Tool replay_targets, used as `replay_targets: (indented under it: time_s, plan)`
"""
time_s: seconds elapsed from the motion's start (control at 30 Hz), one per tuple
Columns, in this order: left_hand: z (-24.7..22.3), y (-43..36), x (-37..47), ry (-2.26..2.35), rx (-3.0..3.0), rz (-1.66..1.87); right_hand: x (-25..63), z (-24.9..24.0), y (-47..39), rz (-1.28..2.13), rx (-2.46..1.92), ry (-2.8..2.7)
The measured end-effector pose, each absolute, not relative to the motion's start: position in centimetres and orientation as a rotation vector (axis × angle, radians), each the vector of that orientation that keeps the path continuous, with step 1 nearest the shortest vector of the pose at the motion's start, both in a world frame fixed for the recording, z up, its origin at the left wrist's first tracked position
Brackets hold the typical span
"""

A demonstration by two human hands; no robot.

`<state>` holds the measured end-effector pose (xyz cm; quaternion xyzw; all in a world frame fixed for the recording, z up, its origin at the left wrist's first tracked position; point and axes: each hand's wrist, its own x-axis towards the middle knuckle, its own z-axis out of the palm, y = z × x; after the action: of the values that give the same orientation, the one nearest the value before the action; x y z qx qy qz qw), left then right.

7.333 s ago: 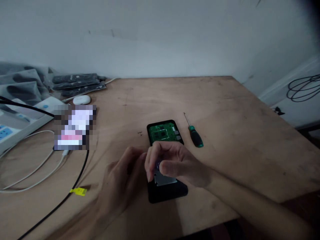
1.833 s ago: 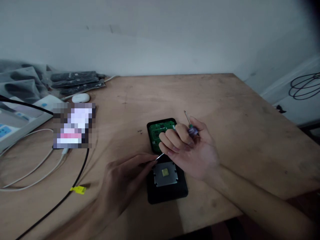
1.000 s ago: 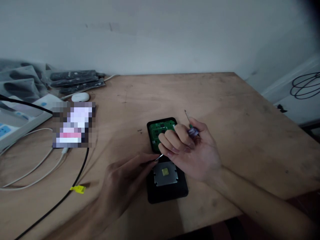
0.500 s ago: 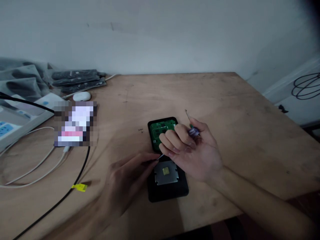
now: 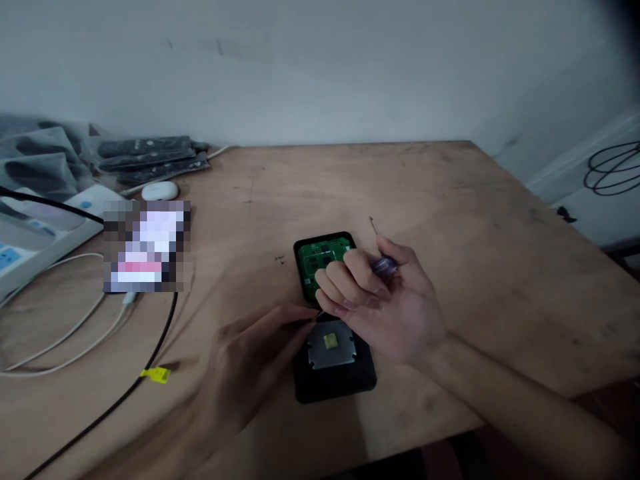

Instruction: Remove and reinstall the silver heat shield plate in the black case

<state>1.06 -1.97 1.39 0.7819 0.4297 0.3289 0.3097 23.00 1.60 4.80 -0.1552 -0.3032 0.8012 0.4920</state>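
My right hand [image 5: 383, 300] is closed, palm up, around a screwdriver [image 5: 384, 267] with a purple handle. Its thin shaft points away from me, and something tiny and dark sits at the tip. In my left hand [image 5: 265, 347], thumb and fingers pinch a thin, dark pointed tool [image 5: 306, 321], its tip close to the right hand's little finger. Below the hands lies an opened black device: one half holds a green circuit board [image 5: 313, 252], partly hidden by my right fingers. The nearer black half [image 5: 335, 383] carries a metal plate [image 5: 320, 357] with a yellowish square pad [image 5: 331, 341].
Several small dark screws [image 5: 279, 259] lie left of the board. Further left are a blurred-out phone [image 5: 147, 247], a white earbud case [image 5: 160, 191], cables, a black cable's yellow tag [image 5: 157, 375], a white power strip [image 5: 75, 213] and plastic-wrapped black parts [image 5: 150, 155].
The whole view has shifted slightly. The screwdriver handle has turned a little in my right fingers. Both hands otherwise keep nearly the same pose.
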Motion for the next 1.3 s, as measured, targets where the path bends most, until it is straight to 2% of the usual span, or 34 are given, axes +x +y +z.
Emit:
replay_targets:
  time_s: [0.83,1.3]
  plan:
    - [1.46,-2.11,0.82,1.038,2.197,0.828,22.81,4.78,0.88,1.931,-0.346,-0.97]
    - [1.12,-2.18,0.76,1.083,2.164,0.793,22.69,5.1,1.34,1.934,-0.396,-0.846]
